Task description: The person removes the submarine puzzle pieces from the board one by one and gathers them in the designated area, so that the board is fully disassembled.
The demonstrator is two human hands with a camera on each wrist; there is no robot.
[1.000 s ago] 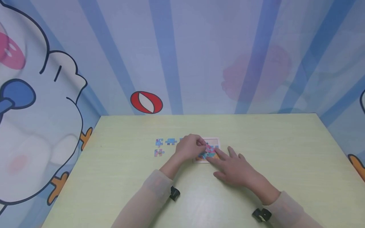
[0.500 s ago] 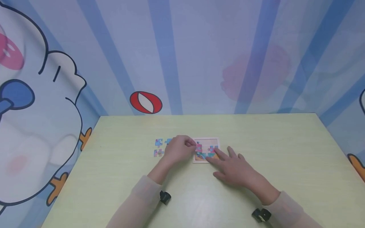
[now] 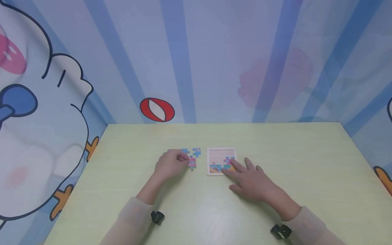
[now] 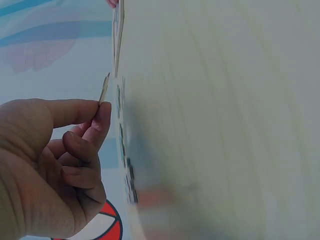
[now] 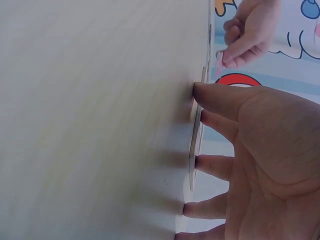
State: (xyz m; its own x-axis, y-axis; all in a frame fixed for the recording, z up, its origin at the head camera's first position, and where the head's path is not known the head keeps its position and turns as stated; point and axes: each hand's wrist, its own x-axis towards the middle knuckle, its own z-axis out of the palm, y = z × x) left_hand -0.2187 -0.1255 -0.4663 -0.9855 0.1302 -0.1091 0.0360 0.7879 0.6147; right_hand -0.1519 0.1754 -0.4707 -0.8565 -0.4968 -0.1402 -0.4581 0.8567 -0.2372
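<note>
A pink-and-blue jigsaw piece [image 3: 192, 162], thin and flat, is near the middle of the bench [image 3: 291, 146], a pale yellow-green tabletop with a wood grain. Closest in, sheer pale sleeves [image 3: 128, 216] reach up from seven and five o'clock, with a small black device [image 3: 157, 217] by the left wrist and another black device [image 3: 280, 231] by the right. The right hand [image 3: 254, 182] grasps nothing; its fingers are extended and spread, two of them reaching onto a small square tray with a pale rim [image 3: 221, 148] from about four o'clock. The left hand [image 3: 171, 165], at nine o'clock from the tray, pinches the jigsaw piece by its edge between thumb and fingertip, raised off the bench. Inside the tray, teal-and-orange pieces [image 3: 215, 168] line the six o'clock side, and another pink-and-blue piece [image 3: 228, 160] sits towards three o'clock, beside a fingertip. Just beyond the held piece, around twelve o'clock, lie blue jigsaw pieces [image 3: 196, 152], some partly hidden by the left hand. Farthest off, a blue striped backdrop [image 3: 214, 68] bears a red-and-white ball print [image 3: 157, 110] at eleven o'clock.
</note>
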